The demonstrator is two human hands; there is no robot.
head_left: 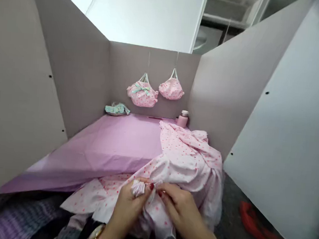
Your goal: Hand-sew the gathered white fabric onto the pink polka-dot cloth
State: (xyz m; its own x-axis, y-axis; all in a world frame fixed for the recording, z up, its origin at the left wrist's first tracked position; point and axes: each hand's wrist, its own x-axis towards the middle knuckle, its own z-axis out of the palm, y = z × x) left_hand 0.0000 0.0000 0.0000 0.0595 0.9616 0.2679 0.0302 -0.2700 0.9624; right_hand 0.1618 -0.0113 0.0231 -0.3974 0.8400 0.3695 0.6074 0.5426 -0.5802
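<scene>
Left grip [128, 202] is clenched around a white pleated bunch [138, 188], thumb pressed over it, while the right grip [180, 203] pinches the cloth [188, 170] just beside it; whether anything finer sits between those fingertips I cannot tell. A gold bracelet [95, 238] circles the left wrist, and a loose white thread [170, 237] loops below the cloth. Pink-dotted and crumpled, the cloth lies under both hands and runs up over the right part of the lilac surface [130, 135]. Right of the cloth, on the floor, is a blurred red thing [259, 225]. Just beyond the cloth's far end stands a pink bottle [183, 120] with a white lid. Farther left of the cloth sits a mint bundle [117, 109]. Beyond the cloth, two dotted pouches [143, 97] hang against the grey panel [119, 67], the left one bearing a mint bow [141, 89].
</scene>
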